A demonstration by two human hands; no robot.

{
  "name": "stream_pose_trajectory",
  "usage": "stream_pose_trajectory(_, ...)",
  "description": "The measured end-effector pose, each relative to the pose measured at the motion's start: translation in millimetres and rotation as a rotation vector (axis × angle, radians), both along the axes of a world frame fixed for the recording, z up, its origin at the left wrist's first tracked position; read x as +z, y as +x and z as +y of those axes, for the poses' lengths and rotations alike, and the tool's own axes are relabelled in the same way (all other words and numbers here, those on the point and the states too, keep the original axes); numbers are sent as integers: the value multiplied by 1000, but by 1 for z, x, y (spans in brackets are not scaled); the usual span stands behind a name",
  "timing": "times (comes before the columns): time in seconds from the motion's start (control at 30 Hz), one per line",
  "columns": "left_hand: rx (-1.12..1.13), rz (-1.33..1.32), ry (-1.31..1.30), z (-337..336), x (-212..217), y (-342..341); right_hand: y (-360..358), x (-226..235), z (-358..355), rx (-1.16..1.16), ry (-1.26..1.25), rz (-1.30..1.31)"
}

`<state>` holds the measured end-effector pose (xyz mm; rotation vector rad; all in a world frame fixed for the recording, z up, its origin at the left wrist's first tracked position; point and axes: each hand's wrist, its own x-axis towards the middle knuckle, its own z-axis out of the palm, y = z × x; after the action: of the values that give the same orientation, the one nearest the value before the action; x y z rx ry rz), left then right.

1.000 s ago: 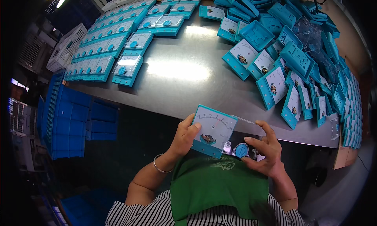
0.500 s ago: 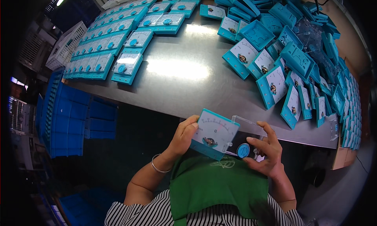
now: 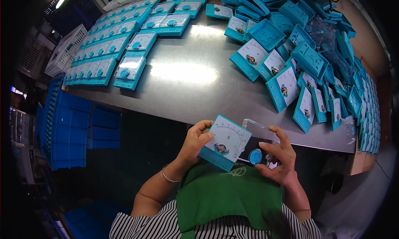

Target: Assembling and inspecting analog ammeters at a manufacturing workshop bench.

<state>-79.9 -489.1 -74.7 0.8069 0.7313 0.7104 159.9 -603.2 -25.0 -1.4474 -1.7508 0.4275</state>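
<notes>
My left hand [image 3: 193,144] grips a teal analog meter [image 3: 229,133] by its left side, the thumb on the white dial face. The meter has a printed scale, a copper-coloured movement low on the dial and a teal strip with screws along its lower edge. My right hand [image 3: 283,162] holds a clear plastic meter cover [image 3: 258,127] between fingers and thumb. A round blue knob [image 3: 255,156] sits on that cover beside my thumb. The cover's left edge overlaps or touches the meter's right side; which one, I cannot tell.
Covered meters [image 3: 134,68] stand in rows on the metal table [image 3: 178,87] at the left. Uncovered meters [image 3: 283,88] and teal housings [image 3: 268,33] pile up at the right. A blue crate [image 3: 70,129] and a white basket [image 3: 66,50] are beyond the table's left end.
The meter has tilted so its dial and screw strip show more fully. My left thumb lies further over the dial. The cover stays in my right hand, its top edge more raised.
</notes>
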Motion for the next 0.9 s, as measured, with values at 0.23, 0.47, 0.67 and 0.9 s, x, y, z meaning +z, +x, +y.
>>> stream_pose_trajectory(0.23,126,14,73,12,2,19,3,-1,0,-20,-81,75)
stream_pose_trajectory(0.47,181,276,406,11,-7,32,8,-25,14,-65,-300,801)
stream_pose_trajectory(0.67,241,224,345,7,-3,39,9,-33,16,-23,-270,838)
stream_pose_trajectory(0.9,266,274,355,8,-1,39,12,-40,16,9,-225,766)
